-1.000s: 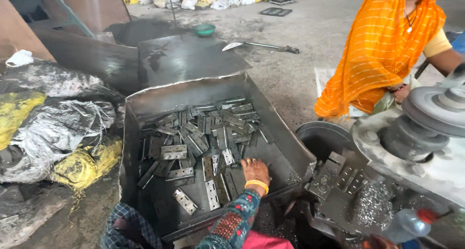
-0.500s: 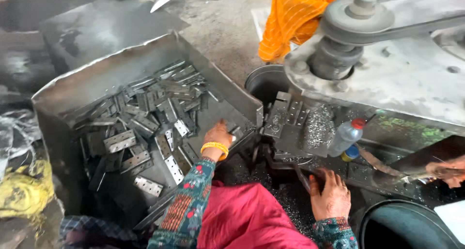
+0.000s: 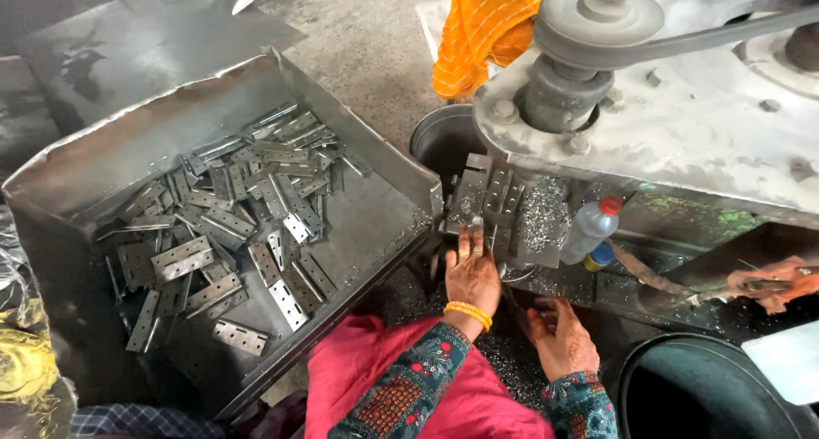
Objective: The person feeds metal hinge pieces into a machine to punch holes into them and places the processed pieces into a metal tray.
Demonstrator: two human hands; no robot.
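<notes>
Hinge plate [image 3: 472, 202], a flat perforated metal strip, is seen being pressed against the machine bed [image 3: 512, 226], just right of the tray's corner. It is pinned under the extended fingertips of the left hand [image 3: 471, 273], which wears yellow bangles; the fingers are laid flat rather than clenched. Nearest the viewer, the right hand [image 3: 559, 337] is rested open on the shaving-strewn ledge, nothing grasped. To the left, a sheet-metal tray [image 3: 375, 162] is filled with loose hinge plates [image 3: 230, 226]. A plastic bottle [image 3: 589, 230] with a red cap is stood beside the bed. Above, a grey pulley [image 3: 597, 17] is seen, and beyond it orange cloth [image 3: 486, 38].
</notes>
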